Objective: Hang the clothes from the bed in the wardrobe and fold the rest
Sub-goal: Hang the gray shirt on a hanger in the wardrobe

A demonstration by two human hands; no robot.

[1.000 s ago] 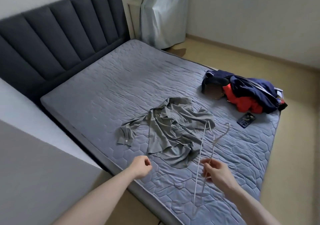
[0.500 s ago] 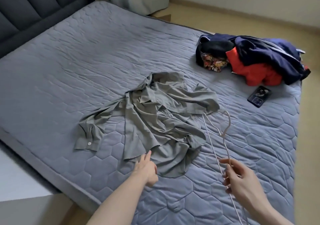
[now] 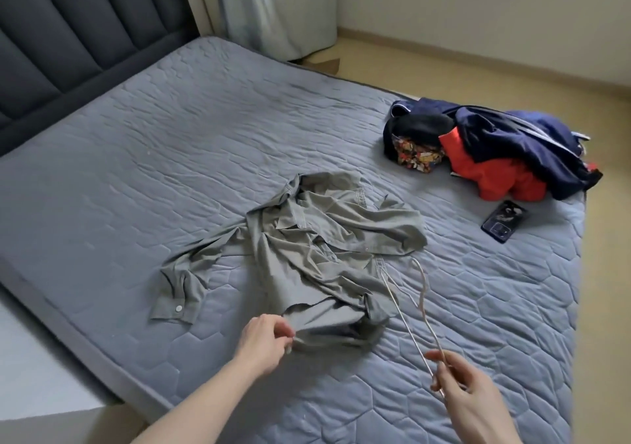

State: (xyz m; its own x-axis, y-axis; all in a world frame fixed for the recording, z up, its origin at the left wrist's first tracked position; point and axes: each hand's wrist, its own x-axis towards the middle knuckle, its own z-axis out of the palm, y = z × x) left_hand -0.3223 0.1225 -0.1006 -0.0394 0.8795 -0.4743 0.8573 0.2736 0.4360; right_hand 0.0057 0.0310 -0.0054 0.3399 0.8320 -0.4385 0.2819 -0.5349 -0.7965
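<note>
A crumpled olive-grey shirt (image 3: 307, 249) lies in the middle of the grey quilted mattress (image 3: 170, 143). My left hand (image 3: 264, 341) pinches the shirt's near hem and lifts it slightly off the mattress. My right hand (image 3: 467, 389) holds a thin pale wire hanger (image 3: 408, 307), whose hook end lies just right of the shirt. At the far right corner of the bed sits a pile of clothes (image 3: 491, 156): a navy jacket, a red garment, a black piece and a patterned one.
A dark phone (image 3: 504, 220) lies on the mattress near the pile. A dark padded headboard (image 3: 75, 33) stands at the left, a pale curtain (image 3: 273, 9) behind the bed. Tan floor (image 3: 607, 238) runs along the right side.
My left hand went from resting by the hem to pinching and lifting it. The hanger stays in my right hand. The camera has tilted up slightly.
</note>
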